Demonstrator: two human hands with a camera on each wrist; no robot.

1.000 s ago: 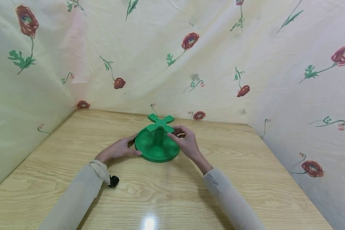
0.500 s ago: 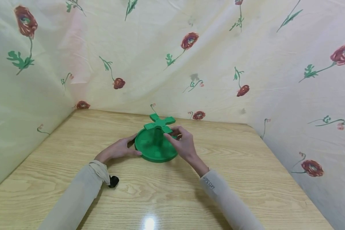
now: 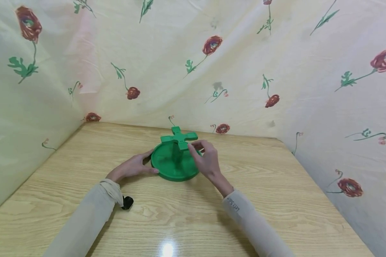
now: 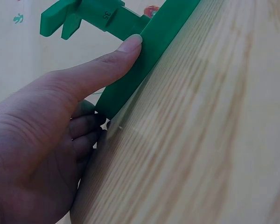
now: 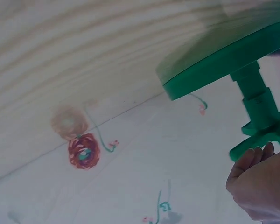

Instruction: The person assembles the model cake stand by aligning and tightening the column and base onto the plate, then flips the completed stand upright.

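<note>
A green stand sits on the wooden table. It has a round, rimmed base [image 3: 175, 175], an upright column [image 5: 259, 100] and a four-armed, cross-shaped top [image 3: 179, 137]. My left hand [image 3: 133, 166] grips the left side of the base; in the left wrist view its thumb [image 4: 107, 70] lies against the rim, with the other fingers curled low behind it. At the right front of the cross-shaped top, my right hand [image 3: 207, 159] pinches one arm between thumb and fingers. The right wrist view shows its fingertips at the cross, the hand partly cut off by the frame.
The light wooden table [image 3: 186, 221] spreads around the stand. Cloth with red flowers [image 3: 167, 64] hangs behind it and along both sides. A small black object [image 3: 127, 202] sits beside the left sleeve cuff.
The cross-shaped top has turned clockwise as seen from above. My right hand shifted a little left, then slightly back to the right. The left hand and base stay put.
</note>
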